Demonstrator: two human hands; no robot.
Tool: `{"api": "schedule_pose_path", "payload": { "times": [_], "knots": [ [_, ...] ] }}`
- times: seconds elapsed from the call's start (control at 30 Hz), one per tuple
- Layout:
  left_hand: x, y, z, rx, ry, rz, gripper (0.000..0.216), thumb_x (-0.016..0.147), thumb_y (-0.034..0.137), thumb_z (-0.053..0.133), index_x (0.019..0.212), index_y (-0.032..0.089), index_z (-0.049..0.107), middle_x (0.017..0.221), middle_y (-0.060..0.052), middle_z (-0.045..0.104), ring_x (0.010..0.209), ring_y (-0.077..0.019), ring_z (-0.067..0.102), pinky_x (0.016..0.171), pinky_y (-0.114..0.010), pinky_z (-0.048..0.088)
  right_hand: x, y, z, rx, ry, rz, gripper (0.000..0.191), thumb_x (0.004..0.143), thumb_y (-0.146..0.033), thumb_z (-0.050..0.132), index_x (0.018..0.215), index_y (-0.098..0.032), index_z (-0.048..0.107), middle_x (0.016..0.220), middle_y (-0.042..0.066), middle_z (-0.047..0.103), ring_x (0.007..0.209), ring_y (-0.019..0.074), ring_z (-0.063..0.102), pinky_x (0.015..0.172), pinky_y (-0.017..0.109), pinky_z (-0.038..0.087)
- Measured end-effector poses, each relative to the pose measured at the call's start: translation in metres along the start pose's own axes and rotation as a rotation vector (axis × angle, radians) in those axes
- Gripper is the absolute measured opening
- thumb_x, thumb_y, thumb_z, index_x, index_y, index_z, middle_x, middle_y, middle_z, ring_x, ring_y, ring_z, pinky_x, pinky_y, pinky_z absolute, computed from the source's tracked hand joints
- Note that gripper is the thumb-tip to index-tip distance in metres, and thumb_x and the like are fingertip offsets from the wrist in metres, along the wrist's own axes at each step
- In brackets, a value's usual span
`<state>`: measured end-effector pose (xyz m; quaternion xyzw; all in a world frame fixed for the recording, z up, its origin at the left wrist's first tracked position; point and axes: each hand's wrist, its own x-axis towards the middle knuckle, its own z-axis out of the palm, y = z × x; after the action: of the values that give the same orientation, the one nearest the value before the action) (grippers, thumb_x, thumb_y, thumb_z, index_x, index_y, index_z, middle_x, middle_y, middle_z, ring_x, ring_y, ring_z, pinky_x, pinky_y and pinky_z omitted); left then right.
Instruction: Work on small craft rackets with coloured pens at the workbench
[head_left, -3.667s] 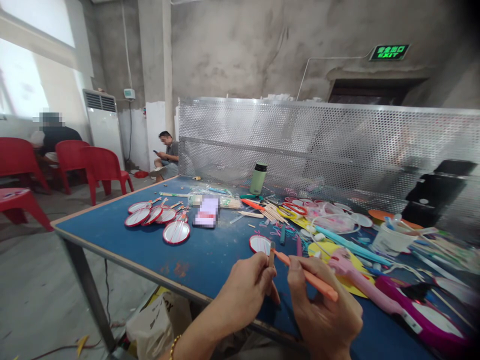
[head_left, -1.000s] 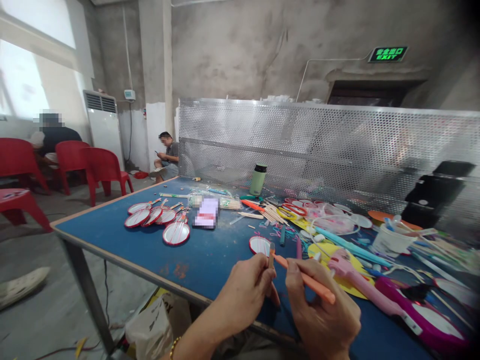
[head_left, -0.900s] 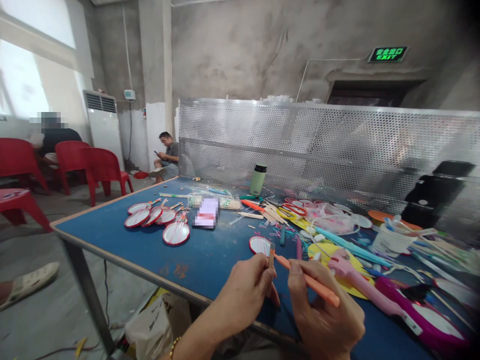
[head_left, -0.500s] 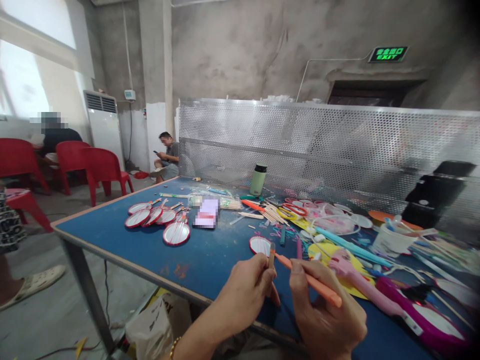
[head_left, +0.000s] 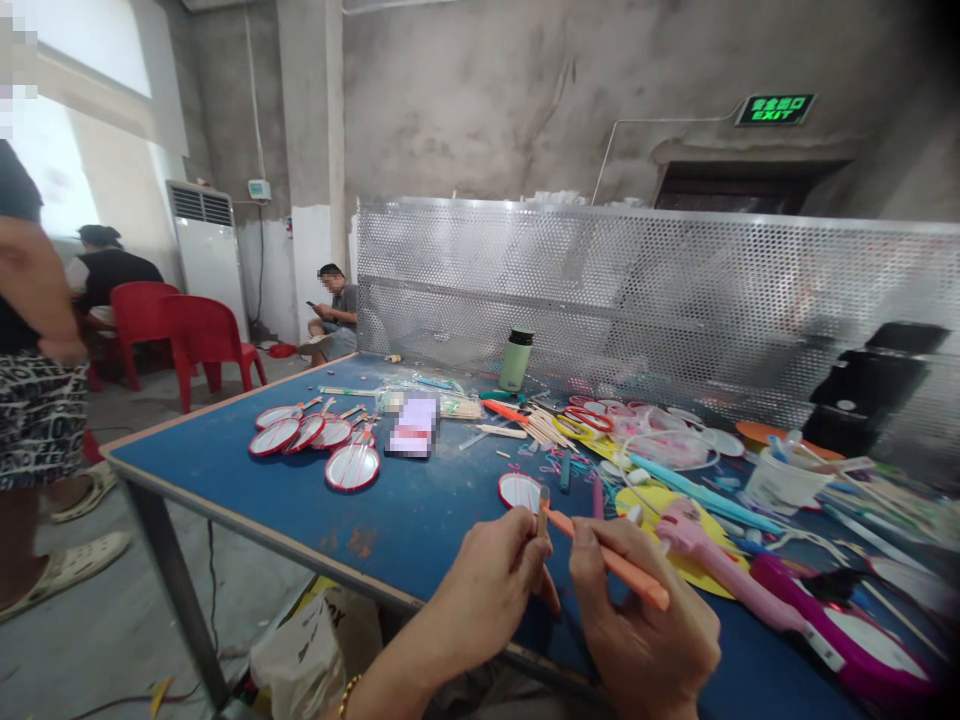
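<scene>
Over the near edge of the blue table [head_left: 247, 490], my left hand [head_left: 487, 585] is closed around a short brown stick [head_left: 543, 510] held upright. My right hand [head_left: 645, 630] is closed on a long orange stick [head_left: 607, 560], gripped like a pen. The orange stick's tip touches the brown stick just above my left fingers. A small round red-rimmed white disc [head_left: 520, 489] lies on the table just beyond the two sticks.
Several red-rimmed discs on sticks [head_left: 315, 435] lie at the left. Loose sticks, scissors [head_left: 581, 420], pink and purple tools [head_left: 757, 590], a white cup [head_left: 784, 475] and a green bottle [head_left: 516, 358] crowd the right. A perforated metal screen [head_left: 652, 300] backs the table. A person [head_left: 34, 380] stands at far left.
A person has walked into view at the far left. My hands have stayed nearly in place, the orange stick shifting slightly against the brown one.
</scene>
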<state>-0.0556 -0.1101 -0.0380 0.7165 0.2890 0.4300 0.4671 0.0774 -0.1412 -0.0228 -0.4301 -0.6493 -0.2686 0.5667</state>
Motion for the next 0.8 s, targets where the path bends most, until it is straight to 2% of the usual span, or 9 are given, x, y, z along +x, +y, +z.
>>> {"api": "schedule_pose_path", "payload": {
  "times": [0.07, 0.2, 0.4, 0.53, 0.7, 0.8],
  "knots": [
    [-0.0001, -0.0003, 0.0001, -0.006, -0.001, 0.002, 0.024, 0.098, 0.032, 0.044, 0.08, 0.02, 0.052, 0.067, 0.001, 0.062, 0.062, -0.0118, 0.057, 0.063, -0.021, 0.041, 0.0, -0.0006, 0.0001, 0.011, -0.008, -0.001, 0.013, 0.092, -0.019, 0.059, 0.08, -0.022, 0.064, 0.063, -0.006, 0.066, 0.05, 0.007, 0.061, 0.054, 0.017, 0.047],
    [0.0001, -0.002, 0.0002, 0.002, -0.012, -0.025, 0.024, 0.099, 0.032, 0.042, 0.081, 0.02, 0.051, 0.066, 0.001, 0.064, 0.059, -0.0109, 0.054, 0.062, -0.021, 0.039, -0.0007, -0.0015, -0.0005, -0.042, 0.059, -0.006, 0.014, 0.092, -0.018, 0.059, 0.079, -0.022, 0.063, 0.065, -0.006, 0.067, 0.053, 0.0079, 0.064, 0.056, 0.018, 0.048],
    [0.0009, -0.0002, -0.0001, -0.003, 0.005, -0.002, 0.024, 0.098, 0.032, 0.044, 0.079, 0.019, 0.052, 0.066, 0.001, 0.063, 0.062, -0.0115, 0.057, 0.062, -0.021, 0.04, -0.001, 0.0, -0.0004, -0.007, 0.001, -0.001, 0.013, 0.093, -0.019, 0.059, 0.081, -0.022, 0.064, 0.064, -0.006, 0.066, 0.051, 0.0067, 0.061, 0.055, 0.018, 0.047],
    [0.0006, -0.0009, 0.0001, -0.017, -0.011, -0.022, 0.023, 0.098, 0.032, 0.043, 0.08, 0.02, 0.051, 0.065, 0.002, 0.063, 0.057, -0.0101, 0.053, 0.061, -0.02, 0.039, -0.0005, -0.0006, -0.0011, -0.048, 0.032, -0.005, 0.014, 0.093, -0.02, 0.059, 0.081, -0.022, 0.064, 0.065, -0.006, 0.067, 0.054, 0.0067, 0.063, 0.057, 0.017, 0.047],
    [0.0014, -0.004, 0.0005, -0.006, 0.012, 0.014, 0.023, 0.098, 0.03, 0.044, 0.079, 0.02, 0.052, 0.065, 0.002, 0.063, 0.061, -0.0112, 0.057, 0.064, -0.021, 0.041, -0.0004, -0.001, -0.0005, -0.051, 0.006, -0.013, 0.015, 0.094, -0.021, 0.058, 0.08, -0.022, 0.064, 0.064, -0.006, 0.067, 0.051, 0.0063, 0.061, 0.054, 0.017, 0.046],
    [0.0012, -0.0032, 0.0003, -0.017, -0.008, -0.016, 0.022, 0.098, 0.031, 0.043, 0.08, 0.02, 0.05, 0.064, 0.002, 0.062, 0.056, -0.0101, 0.052, 0.06, -0.02, 0.039, -0.0004, -0.0012, -0.0011, -0.077, 0.04, 0.008, 0.016, 0.094, -0.021, 0.058, 0.079, -0.022, 0.063, 0.063, -0.006, 0.066, 0.05, 0.0058, 0.06, 0.054, 0.017, 0.045]
  ]
}}
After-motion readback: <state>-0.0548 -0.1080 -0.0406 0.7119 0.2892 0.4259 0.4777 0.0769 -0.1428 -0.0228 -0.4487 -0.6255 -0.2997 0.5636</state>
